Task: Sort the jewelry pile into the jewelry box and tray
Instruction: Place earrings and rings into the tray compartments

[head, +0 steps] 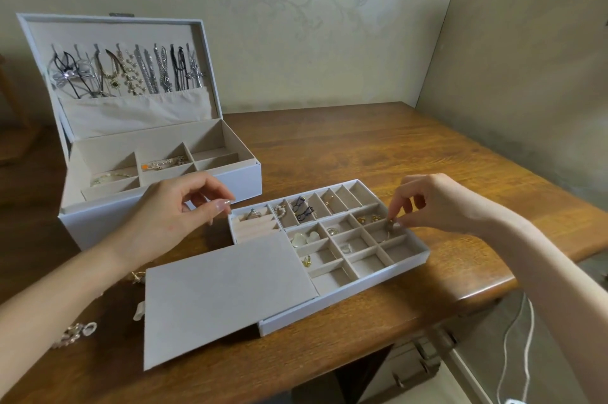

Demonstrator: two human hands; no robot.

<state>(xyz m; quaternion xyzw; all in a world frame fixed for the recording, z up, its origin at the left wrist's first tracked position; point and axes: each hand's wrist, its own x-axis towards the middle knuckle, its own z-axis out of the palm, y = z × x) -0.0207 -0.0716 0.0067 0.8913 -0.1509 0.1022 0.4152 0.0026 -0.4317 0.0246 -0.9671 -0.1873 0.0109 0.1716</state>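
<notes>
A grey jewelry box point(230, 178) stands open at the back left, with necklaces point(131, 72) hanging in its lid and bracelets in its front compartments. A divided grey tray point(404, 263) lies in the middle of the table, holding earrings and rings in several cells. My right hand point(427, 202) pinches a small metal earring point(390, 225) over a cell at the tray's right side. My left hand point(174, 209) hovers by the tray's left corner, fingers curled, holding nothing. Leftover jewelry point(75, 333) lies at the table's left edge.
A flat grey pad point(227, 298) rests tilted over the tray's left half. The wooden table point(378, 146) ends close on the right, with a wall behind. A white cord point(523, 337) and a drawer with handles sit below the table edge.
</notes>
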